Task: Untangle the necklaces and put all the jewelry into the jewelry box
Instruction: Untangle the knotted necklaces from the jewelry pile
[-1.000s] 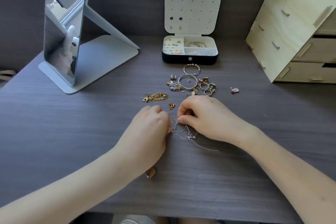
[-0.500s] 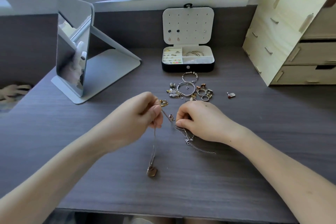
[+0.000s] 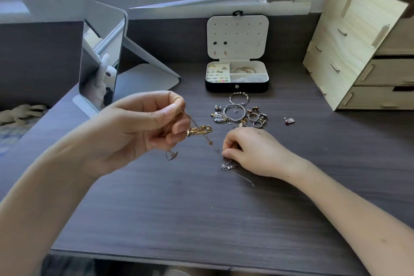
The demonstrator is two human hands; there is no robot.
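Left hand (image 3: 134,132) is raised above the bench (image 3: 201,219); its fingers (image 3: 177,129) and thumb are curled and pinch a thin gold chain (image 3: 194,121); the chain slants down and to the right toward the right hand (image 3: 257,152); a pendant (image 3: 172,155) hangs below the left hand, and whether it clears the bench cannot be told.

Right hand rests on the bench, fingers curled, thumb and forefinger pinching the upper end of a silver tangle (image 3: 229,166); the tangle lies on the bench just under that hand; one tail of it trails toward the near right.

A gold cluster (image 3: 201,129) lies on the bench just beyond the left fingers; a heap (image 3: 237,112) of bangles and rings lies between the right hand and the box (image 3: 237,87); a lone charm (image 3: 289,120) lies to the right of the heap, apart from it.

The box stands open at the back of the bench, lid upright with studs pinned to it; its left compartments hold small pieces; its rear right compartment holds a beaded bracelet.

A mirror (image 3: 100,63) stands at the left; wooden drawers (image 3: 358,51) stand at the right.
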